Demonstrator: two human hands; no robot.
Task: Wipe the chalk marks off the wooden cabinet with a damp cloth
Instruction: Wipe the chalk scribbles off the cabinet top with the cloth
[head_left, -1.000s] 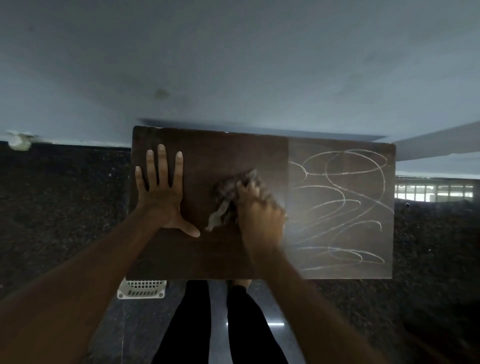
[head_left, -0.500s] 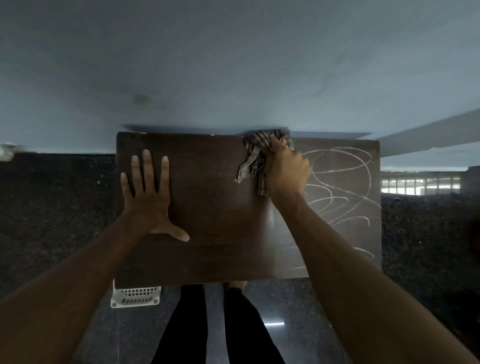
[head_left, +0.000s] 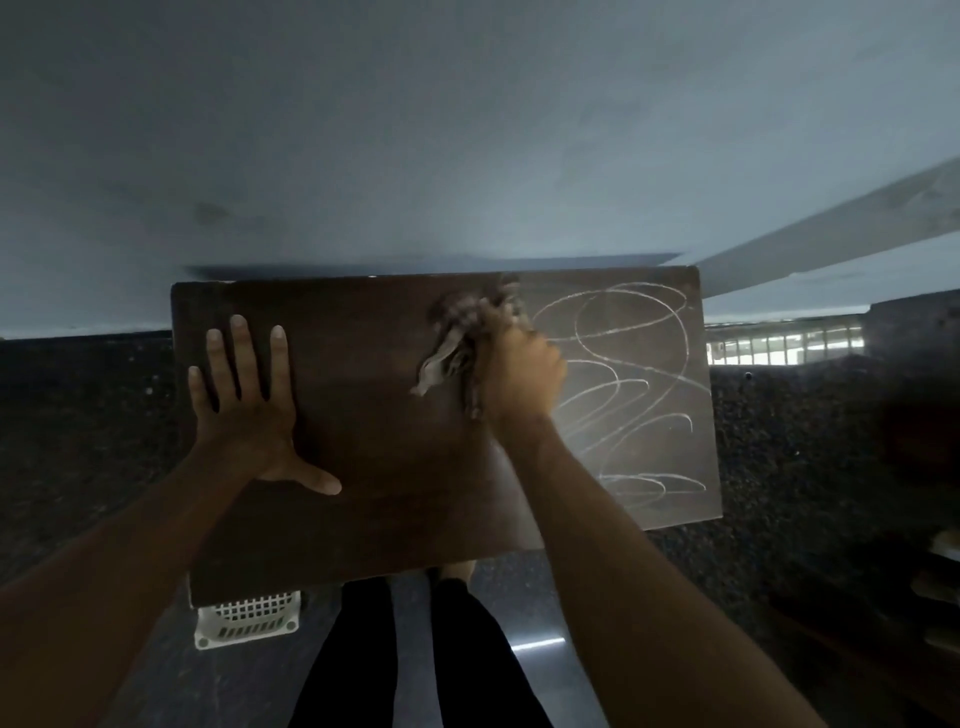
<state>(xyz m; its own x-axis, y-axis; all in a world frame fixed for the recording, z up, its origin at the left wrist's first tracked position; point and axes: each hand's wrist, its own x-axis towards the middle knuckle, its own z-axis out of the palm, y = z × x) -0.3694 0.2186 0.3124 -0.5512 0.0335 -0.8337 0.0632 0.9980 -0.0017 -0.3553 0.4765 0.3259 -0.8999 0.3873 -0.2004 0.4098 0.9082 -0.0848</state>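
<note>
The dark wooden cabinet top (head_left: 384, 467) fills the middle of the view below me. White looping chalk marks (head_left: 634, 374) cover its right part; the left and middle parts look bare and dark. My right hand (head_left: 519, 374) grips a crumpled checked cloth (head_left: 457, 343) and presses it on the wood near the far edge, right at the left border of the chalk. A loose tail of cloth hangs out to the left of the hand. My left hand (head_left: 244, 405) lies flat on the left part of the top, fingers spread, holding nothing.
A pale wall (head_left: 467, 130) rises right behind the cabinet. Dark speckled stone floor (head_left: 789, 467) lies on both sides. A white slotted basket (head_left: 247, 621) sticks out under the cabinet's near left corner. My legs in dark trousers (head_left: 415, 660) stand at the near edge.
My right hand swept the cloth from mid-top up to the far edge, then drew back slightly toward me along the chalk border. The left hand stayed planted.
</note>
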